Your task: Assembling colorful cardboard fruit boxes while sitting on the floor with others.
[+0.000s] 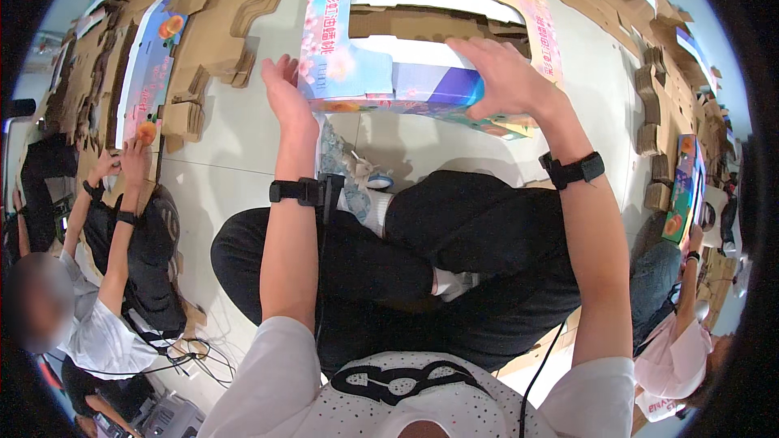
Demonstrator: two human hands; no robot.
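In front of my crossed legs is a colourful cardboard fruit box (428, 91), printed in blue, pink and purple with peaches and blossoms. Its long top opening lies between white inner flaps, and brown cardboard shows inside. My right hand (510, 79) grips the near long side, fingers over the upper edge and thumb lower on the printed face. At the box's left end, my left hand (286, 91) rests along the outside with its fingers loosely raised and apart. Whether its palm presses on the cardboard is hard to tell.
Stacks of flat brown cardboard (231, 12) lie at the far left, more (656, 109) at the right. A person on the left handles a printed carton (150, 73); another on the right is beside a similar carton (686, 186). Cables (195, 354) tangle on the floor.
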